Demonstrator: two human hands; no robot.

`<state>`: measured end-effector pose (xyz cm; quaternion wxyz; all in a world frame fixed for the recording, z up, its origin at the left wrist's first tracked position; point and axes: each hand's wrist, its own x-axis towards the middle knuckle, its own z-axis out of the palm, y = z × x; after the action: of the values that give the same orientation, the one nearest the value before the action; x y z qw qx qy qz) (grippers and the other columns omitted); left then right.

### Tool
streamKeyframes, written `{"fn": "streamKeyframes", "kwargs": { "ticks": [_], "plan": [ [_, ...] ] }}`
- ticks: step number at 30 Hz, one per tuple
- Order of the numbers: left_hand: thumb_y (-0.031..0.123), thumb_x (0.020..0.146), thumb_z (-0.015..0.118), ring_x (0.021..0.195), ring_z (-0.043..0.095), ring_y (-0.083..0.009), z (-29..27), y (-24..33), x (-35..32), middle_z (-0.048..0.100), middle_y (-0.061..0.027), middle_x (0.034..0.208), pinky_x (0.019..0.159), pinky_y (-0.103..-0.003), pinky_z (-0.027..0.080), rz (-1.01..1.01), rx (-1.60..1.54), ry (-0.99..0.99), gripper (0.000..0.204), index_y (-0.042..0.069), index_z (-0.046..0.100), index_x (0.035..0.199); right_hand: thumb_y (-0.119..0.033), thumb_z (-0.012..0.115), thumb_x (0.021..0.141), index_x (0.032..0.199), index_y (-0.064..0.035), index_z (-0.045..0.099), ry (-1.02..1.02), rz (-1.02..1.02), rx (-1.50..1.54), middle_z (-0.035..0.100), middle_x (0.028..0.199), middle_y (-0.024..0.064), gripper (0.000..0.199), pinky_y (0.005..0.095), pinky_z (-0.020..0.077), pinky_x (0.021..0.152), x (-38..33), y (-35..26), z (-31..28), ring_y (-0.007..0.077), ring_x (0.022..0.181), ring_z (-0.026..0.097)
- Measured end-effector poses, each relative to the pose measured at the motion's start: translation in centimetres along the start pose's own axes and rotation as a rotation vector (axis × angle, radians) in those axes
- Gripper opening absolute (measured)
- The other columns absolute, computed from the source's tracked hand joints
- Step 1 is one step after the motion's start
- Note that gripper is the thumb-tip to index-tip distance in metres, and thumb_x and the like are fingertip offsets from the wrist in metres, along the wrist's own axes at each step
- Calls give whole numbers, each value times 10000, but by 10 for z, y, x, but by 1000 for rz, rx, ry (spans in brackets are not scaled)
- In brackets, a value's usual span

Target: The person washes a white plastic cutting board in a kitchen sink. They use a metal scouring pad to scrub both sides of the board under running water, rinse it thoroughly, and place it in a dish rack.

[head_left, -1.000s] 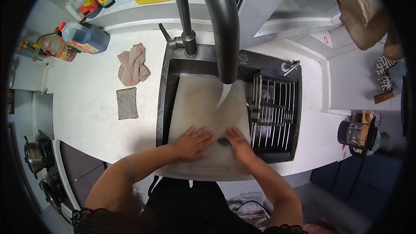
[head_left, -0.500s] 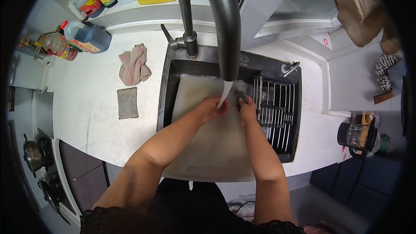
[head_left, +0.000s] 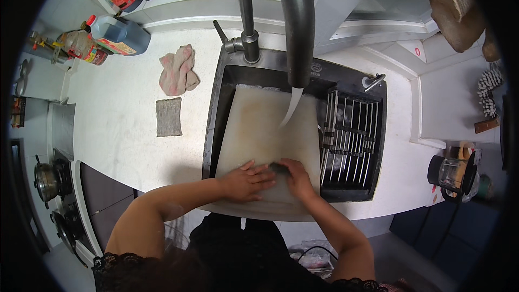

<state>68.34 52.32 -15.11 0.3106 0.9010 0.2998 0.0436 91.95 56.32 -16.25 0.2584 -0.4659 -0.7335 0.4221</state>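
A large whitish cutting board [head_left: 259, 146] lies over the dark sink [head_left: 213, 146], its near end reaching past the counter's front edge. Water pours from the faucet [head_left: 300, 48] onto the board's far half. My left hand [head_left: 247, 182] rests flat on the near part of the board, fingers stretched out and pointing right. Close beside it, my right hand [head_left: 299, 179] is closed on a dark scouring pad [head_left: 279, 168], pressed against the board. The fingers partly cover the pad.
A metal drying rack [head_left: 351, 140] sits in the sink's right side. Left of the sink lie a crumpled pinkish cloth [head_left: 179, 70] and a grey scrubbing pad [head_left: 169, 117]. Bottles, including a dark jug [head_left: 120, 35], stand at the back left; a blender jug [head_left: 451, 173] is far right.
Both hands have moved from under the water stream down to the board's near part. The left hand now lies flat; the scouring pad has come along in the right. The view has shifted slightly.
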Motion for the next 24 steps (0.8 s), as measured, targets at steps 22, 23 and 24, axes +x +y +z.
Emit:
{"fn": "streamKeyframes", "kwargs": {
  "ticks": [22,23,24],
  "plan": [
    [506,911,429,1402,142,-343,3,-116,36,162,-158,1518,1124,-463,170,-761,-76,-157,760,49,163,1458,10,509,844,1184,-60,539,34,793,1118,624,994,83,348,309,494,588,128,11,14,180,791,589],
    [517,911,421,1403,130,-350,-6,-94,30,154,-173,1516,1122,-473,157,-729,-66,-182,764,41,171,1454,7,513,847,1185,-61,540,25,809,1102,622,1003,83,346,309,494,594,126,11,12,180,801,590],
    [529,910,414,1404,119,-357,-24,-53,23,147,-189,1514,1121,-483,143,-687,-56,-206,769,33,178,1449,3,517,849,1186,-63,541,27,823,1083,621,1011,83,344,309,495,601,123,14,8,181,810,592]
  ]
}}
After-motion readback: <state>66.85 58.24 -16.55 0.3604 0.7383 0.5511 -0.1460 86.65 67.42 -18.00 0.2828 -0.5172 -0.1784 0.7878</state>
